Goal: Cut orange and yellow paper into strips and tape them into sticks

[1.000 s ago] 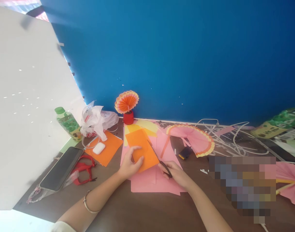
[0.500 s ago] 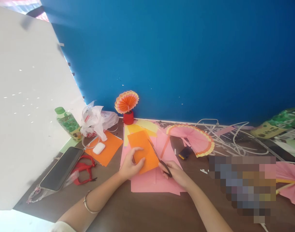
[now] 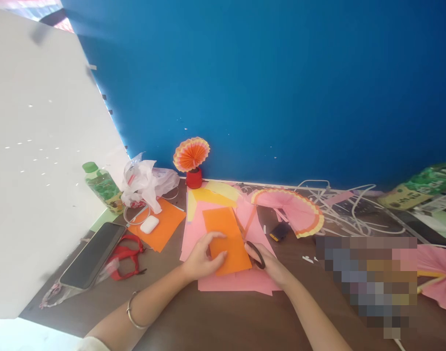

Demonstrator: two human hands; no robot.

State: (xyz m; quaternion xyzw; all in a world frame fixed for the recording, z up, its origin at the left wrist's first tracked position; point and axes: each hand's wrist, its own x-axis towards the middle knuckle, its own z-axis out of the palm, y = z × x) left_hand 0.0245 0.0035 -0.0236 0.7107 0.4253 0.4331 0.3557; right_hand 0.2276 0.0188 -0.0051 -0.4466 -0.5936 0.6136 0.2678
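My left hand point(image 3: 203, 258) grips the left edge of an orange sheet of paper point(image 3: 234, 246), thumb and fingers lying on its upper face. My right hand point(image 3: 269, 265) has its fingers through the dark handles of a pair of scissors point(image 3: 257, 254). The scissors' blades run along the sheet's right edge and are partly hard to make out. Under the orange sheet lie pink sheets point(image 3: 223, 285) on the table. A yellow sheet point(image 3: 215, 196) sticks out behind them.
On the left are a phone point(image 3: 93, 256), a red strap point(image 3: 129, 258), a white earbud case point(image 3: 149, 224), a plastic bag point(image 3: 145, 180) and a green bottle point(image 3: 104, 187). A paper rosette point(image 3: 191, 153) stands by the wall. To the right lie a pink pleated fan point(image 3: 296, 212) and white cables point(image 3: 354, 209).
The orange sheet has shifted toward me and a little right, turning slightly. The scissors have moved a little to the right and look more closed along the sheet's edge.
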